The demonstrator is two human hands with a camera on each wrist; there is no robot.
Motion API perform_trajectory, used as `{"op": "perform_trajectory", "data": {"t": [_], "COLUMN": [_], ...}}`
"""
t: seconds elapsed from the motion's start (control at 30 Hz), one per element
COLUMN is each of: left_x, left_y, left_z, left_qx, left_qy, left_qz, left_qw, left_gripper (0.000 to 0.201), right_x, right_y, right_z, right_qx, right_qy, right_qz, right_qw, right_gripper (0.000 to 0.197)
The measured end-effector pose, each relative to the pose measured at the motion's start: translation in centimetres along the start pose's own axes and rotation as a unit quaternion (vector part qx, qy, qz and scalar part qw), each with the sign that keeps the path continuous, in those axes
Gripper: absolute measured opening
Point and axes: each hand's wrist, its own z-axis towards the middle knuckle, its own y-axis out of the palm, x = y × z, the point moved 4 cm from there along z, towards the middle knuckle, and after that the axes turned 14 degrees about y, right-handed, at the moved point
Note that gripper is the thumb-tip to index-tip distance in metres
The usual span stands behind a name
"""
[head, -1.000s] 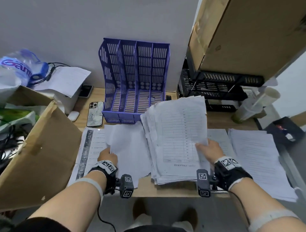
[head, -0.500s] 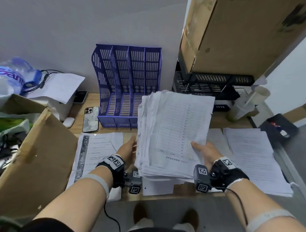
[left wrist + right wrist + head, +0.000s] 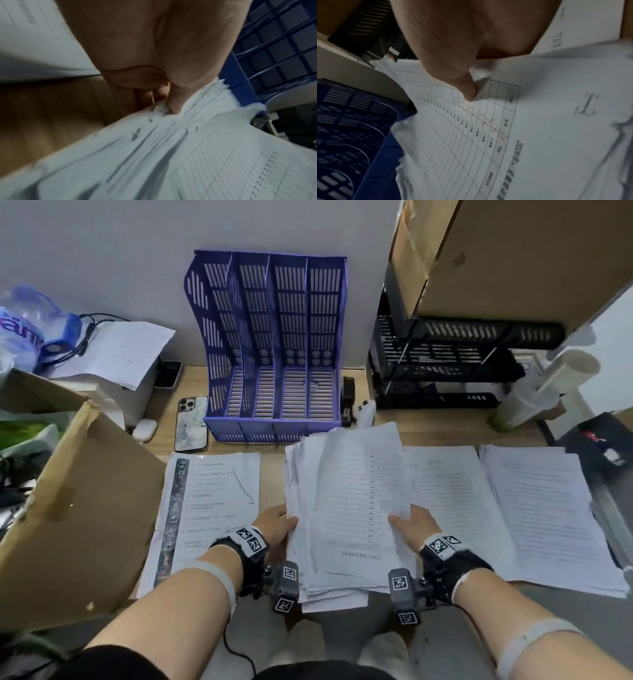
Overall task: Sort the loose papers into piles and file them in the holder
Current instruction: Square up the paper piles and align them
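A thick stack of white printed papers (image 3: 346, 508) sits in front of me at the desk's near edge, its top sheet a lined table. My left hand (image 3: 274, 525) grips the stack's left edge, thumb on top (image 3: 175, 108) and fingers under it. My right hand (image 3: 409, 525) grips the right edge, thumb pressed on the top sheet (image 3: 469, 94). The purple file holder (image 3: 274, 344) stands against the wall behind the stack, its slots holding no papers.
Other paper piles lie flat: one at the left (image 3: 205, 508), two at the right (image 3: 455, 501) (image 3: 548, 515). A phone (image 3: 191, 423) lies beside the holder. A cardboard box (image 3: 68, 508) stands at the left. Black trays (image 3: 445, 361) stand at the back right.
The stack was raised and tilted in both hands; it has come down near the desk's front edge. My left hand moved from the left pile to the stack's left edge.
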Motion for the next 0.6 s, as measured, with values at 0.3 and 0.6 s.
{"op": "perform_trajectory", "data": {"t": [0.3, 0.6], "left_x": [1.4, 3.3], "left_y": [-0.6, -1.1], "left_z": [-1.7, -1.9], "left_qx": [0.081, 0.215], "left_qy": [-0.008, 0.037], "left_qz": [0.092, 0.131], "left_qw": [0.992, 0.967], "left_gripper": [0.017, 0.043], "right_x": [1.2, 1.8], "right_y": [-0.1, -1.0], "right_z": [0.5, -0.1], "right_qx": [0.039, 0.029], "right_qy": [0.005, 0.001], "right_qz": [-0.02, 0.05], "right_qw": [0.999, 0.998], "right_gripper": [0.02, 0.02]}}
